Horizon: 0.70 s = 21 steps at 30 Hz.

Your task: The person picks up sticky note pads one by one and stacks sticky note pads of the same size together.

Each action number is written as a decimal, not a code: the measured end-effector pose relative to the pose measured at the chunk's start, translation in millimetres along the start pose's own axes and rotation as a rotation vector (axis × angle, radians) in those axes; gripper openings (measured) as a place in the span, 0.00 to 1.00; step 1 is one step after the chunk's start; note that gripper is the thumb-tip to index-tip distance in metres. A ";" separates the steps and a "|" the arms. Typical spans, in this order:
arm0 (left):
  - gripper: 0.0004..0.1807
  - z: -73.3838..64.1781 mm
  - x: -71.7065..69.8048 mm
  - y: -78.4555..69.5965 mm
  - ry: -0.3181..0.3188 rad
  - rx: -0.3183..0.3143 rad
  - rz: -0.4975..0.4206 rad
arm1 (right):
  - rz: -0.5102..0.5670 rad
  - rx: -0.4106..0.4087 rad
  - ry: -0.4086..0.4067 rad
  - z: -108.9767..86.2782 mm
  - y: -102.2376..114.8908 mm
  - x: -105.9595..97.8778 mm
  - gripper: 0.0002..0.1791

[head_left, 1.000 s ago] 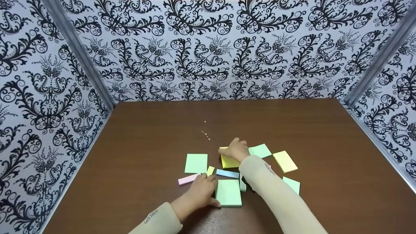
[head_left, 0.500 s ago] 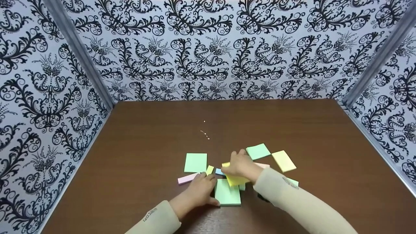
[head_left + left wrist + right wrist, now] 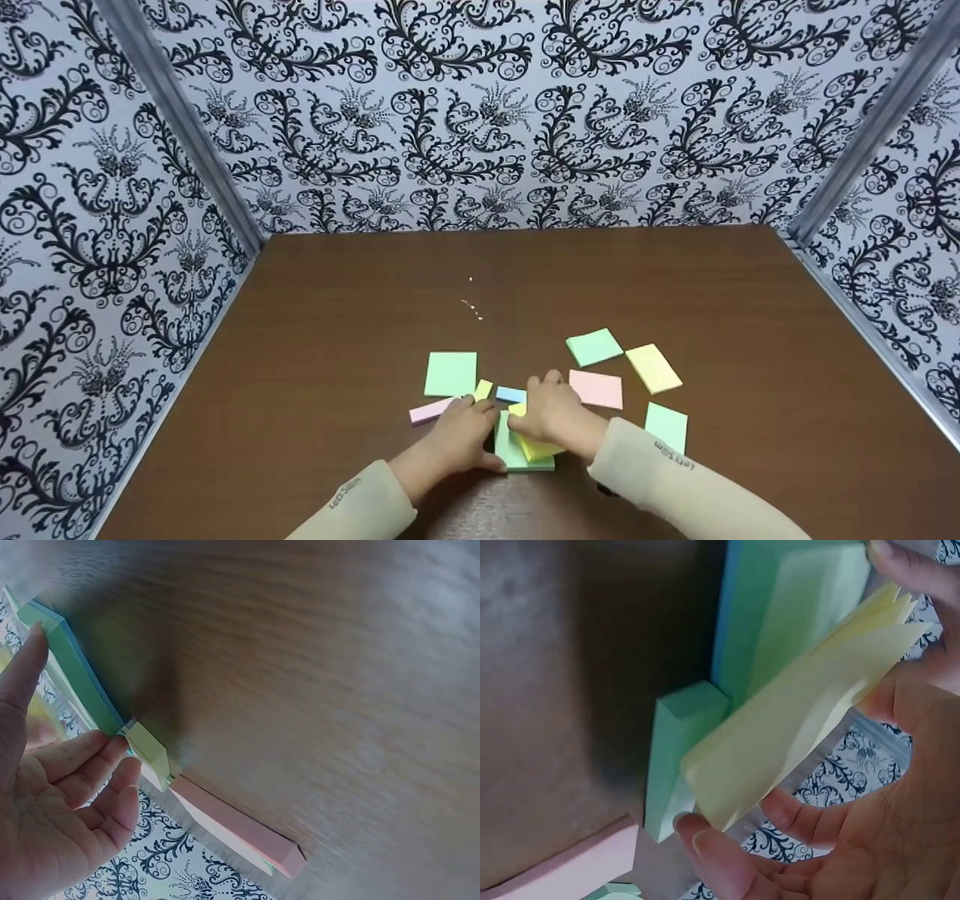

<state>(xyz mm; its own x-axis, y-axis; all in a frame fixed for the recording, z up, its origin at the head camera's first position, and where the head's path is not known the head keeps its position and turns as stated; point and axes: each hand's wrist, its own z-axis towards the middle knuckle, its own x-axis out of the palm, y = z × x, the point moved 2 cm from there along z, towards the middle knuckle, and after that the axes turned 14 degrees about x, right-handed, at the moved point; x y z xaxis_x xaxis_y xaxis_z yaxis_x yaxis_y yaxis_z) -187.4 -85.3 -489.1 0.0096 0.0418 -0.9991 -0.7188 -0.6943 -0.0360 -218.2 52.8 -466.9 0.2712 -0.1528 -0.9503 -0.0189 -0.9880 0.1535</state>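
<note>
My left hand (image 3: 461, 431) holds the left side of a square green sticky note pad (image 3: 506, 454), its thumb and a finger touching opposite ends of that edge in the left wrist view. A blue layer shows beneath the green one. My right hand (image 3: 553, 412) grips a yellow sticky note pad (image 3: 802, 712) between thumb and fingers, tilted over the green pad, its loose sheets fanning at one end. From the head view I cannot tell whether the two pads touch. A narrow green pad (image 3: 679, 765) stands beside the square one in the right wrist view.
Left of the hands lie a green pad (image 3: 451, 373), a pink strip (image 3: 429, 411) and a small yellow strip (image 3: 484, 389). A blue strip (image 3: 511, 394) is behind. Rightward sit a pink pad (image 3: 598, 390), a pale yellow pad (image 3: 654, 368) and green pads (image 3: 666, 426). Patterned walls (image 3: 487, 150) enclose the table.
My right hand has brought the yellow pad from behind the blue strip toward me, over the square green pad. The pink pad it covered now shows. My left hand has stayed put.
</note>
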 end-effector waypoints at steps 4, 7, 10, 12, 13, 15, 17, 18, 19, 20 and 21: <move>0.37 0.1 -0.4 0.4 -0.017 0.008 0.013 | -0.045 -0.018 -0.045 -2.6 1.5 6.0 0.39; 0.36 0.1 -0.7 0.2 -0.034 0.017 0.031 | -0.077 -0.020 -0.070 -4.5 2.9 9.2 0.39; 0.36 0.3 -0.6 0.3 -0.041 0.023 0.041 | -0.094 -0.024 -0.089 -6.5 3.8 11.9 0.39; 0.35 0.4 -1.0 0.1 -0.046 0.026 0.042 | -0.098 -0.033 -0.103 -7.5 4.5 12.9 0.39; 0.35 0.4 -1.2 0.0 -0.048 0.027 0.043 | -0.101 -0.035 -0.109 -7.9 4.6 13.5 0.39; 0.35 0.4 -1.6 -0.2 -0.052 0.030 0.045 | -0.107 -0.039 -0.122 -8.3 4.6 13.7 0.39; 0.35 0.2 -1.9 -0.5 -0.047 0.034 0.048 | -0.129 -0.041 -0.132 -8.4 4.3 12.8 0.40; 0.34 0.3 -1.7 -0.4 -0.046 0.038 0.053 | -0.147 -0.041 -0.130 -8.2 3.8 11.7 0.41; 0.35 0.3 -1.8 -0.4 -0.044 0.042 0.057 | -0.157 -0.045 -0.123 -7.8 2.7 9.4 0.42; 0.35 0.4 -1.9 -0.4 -0.040 0.045 0.059 | -0.163 -0.051 -0.109 -7.0 1.2 6.4 0.43; 0.35 0.5 -2.0 -0.4 -0.037 0.049 0.064 | -0.168 -0.066 -0.093 -5.8 -0.9 2.9 0.43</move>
<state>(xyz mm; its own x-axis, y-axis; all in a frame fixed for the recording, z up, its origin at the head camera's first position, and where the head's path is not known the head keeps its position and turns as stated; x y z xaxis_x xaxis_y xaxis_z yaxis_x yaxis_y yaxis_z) -187.5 -84.8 -487.0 -0.0621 0.0255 -0.9977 -0.7502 -0.6605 0.0298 -211.8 53.4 -468.2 0.1748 0.0092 -0.9846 0.0830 -0.9965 0.0054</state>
